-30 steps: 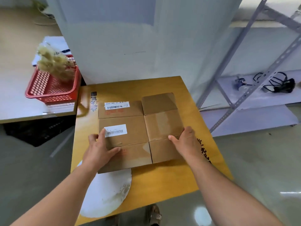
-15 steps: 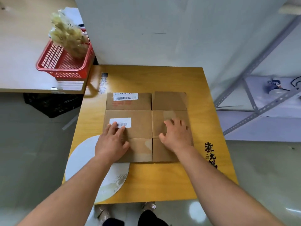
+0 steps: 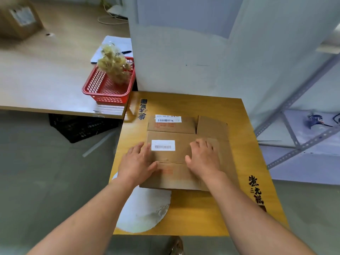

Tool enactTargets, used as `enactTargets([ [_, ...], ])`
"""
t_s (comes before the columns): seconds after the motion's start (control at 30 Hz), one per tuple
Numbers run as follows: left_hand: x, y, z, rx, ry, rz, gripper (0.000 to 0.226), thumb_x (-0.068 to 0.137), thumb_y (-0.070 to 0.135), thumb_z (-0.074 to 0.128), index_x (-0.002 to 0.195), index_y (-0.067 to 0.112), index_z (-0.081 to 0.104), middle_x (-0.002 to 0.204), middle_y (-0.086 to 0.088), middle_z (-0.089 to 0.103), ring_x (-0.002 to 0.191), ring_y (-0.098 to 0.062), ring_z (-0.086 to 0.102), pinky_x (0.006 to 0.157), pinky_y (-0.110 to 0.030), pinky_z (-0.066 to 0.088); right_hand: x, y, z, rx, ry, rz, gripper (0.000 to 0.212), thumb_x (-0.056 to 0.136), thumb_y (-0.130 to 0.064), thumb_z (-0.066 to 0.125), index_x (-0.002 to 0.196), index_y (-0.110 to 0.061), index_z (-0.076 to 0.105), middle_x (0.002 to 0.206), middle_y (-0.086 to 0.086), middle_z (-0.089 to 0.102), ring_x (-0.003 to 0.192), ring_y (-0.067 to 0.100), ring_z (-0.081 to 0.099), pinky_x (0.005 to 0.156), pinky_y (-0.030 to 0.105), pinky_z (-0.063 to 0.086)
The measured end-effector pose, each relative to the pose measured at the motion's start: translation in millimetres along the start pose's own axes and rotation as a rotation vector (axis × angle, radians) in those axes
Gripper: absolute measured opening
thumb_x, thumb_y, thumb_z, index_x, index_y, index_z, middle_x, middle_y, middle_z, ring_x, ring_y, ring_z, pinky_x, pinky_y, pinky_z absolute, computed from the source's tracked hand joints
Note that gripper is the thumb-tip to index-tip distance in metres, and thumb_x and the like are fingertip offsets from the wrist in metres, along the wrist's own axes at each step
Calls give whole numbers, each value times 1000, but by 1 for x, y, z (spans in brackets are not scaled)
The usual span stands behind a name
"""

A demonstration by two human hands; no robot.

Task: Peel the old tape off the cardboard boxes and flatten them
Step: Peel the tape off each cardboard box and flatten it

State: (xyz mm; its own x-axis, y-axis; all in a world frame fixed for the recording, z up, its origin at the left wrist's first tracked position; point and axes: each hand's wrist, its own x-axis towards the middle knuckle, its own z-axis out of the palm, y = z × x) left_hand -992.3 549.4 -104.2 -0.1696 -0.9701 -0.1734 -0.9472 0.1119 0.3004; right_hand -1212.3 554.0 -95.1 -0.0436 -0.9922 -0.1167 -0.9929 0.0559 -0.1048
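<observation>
Both arms are bare from wrist to the near frame edge: the left forearm (image 3: pixel 86 219) on the left and the right forearm (image 3: pixel 252 216) on the right. The left hand (image 3: pixel 137 162) and right hand (image 3: pixel 204 159) are bare too, the fingers (image 3: pixel 201 144) slightly motion-blurred. At the near edge shows a brownish shoe (image 3: pixel 176 245), too blurred to tell its kind.

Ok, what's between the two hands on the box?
Head view: a white barcode label and bare cardboard of the box lie between the left hand and right hand.
</observation>
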Motion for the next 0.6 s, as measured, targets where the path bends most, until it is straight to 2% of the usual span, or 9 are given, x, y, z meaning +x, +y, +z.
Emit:
enactTargets([
  [0.1,-9,-15,-14,-9,85,-10,69,90,58,48,148,24,32,147,2,38,131,-20,37,104,-35,33,-1,-33,-8,-3,43,-46,40,92,-34,44,126,-16,49,125,5,48,112,22,45,90,34,36],
  [0.17,-45,-100,-53,-52,208,-73,65,90,55,52,144,22,39,138,1,47,122,-21,45,97,-34,38,-8,-135,-16,-38,90,-177,35,92,-32,42,122,-15,52,119,5,51,105,23,49,85,33,36],
  [0.27,-54,-120,-56,-96,216,-133,58,91,53,52,141,24,43,133,3,50,118,-18,51,91,-32,43,-11,-158,-11,14,106,-225,30,92,-29,41,114,-17,55,112,4,58,100,24,54,82,32,39],
  [0.33,-72,-160,-70,-112,246,-194,52,92,51,50,138,27,45,127,6,53,113,-15,54,87,-30,44,-13,-203,-6,9,104,-287,27,92,-30,40,109,-17,57,107,3,60,95,26,57,72,31,40],
  [0.4,-88,-208,-83,-124,276,-270,45,94,48,49,135,29,47,119,9,56,105,-14,58,81,-30,47,-17,-257,-1,20,116,-359,25,93,-31,41,106,-17,58,103,3,60,88,28,59,62,29,35],
  [0.5,-113,-273,-100,-101,308,-362,41,95,47,48,133,31,48,114,10,57,99,-13,60,73,-29,48,-19,-330,6,10,125,-455,25,94,-33,41,105,-17,56,101,1,57,84,27,61,58,27,32],
  [0.6,-139,-328,-115,-108,349,-473,40,94,46,50,130,29,50,111,8,58,99,-14,60,74,-31,50,-21,-395,12,10,118,-558,23,95,-32,39,102,-17,56,100,0,58,83,25,61,57,27,32],
])
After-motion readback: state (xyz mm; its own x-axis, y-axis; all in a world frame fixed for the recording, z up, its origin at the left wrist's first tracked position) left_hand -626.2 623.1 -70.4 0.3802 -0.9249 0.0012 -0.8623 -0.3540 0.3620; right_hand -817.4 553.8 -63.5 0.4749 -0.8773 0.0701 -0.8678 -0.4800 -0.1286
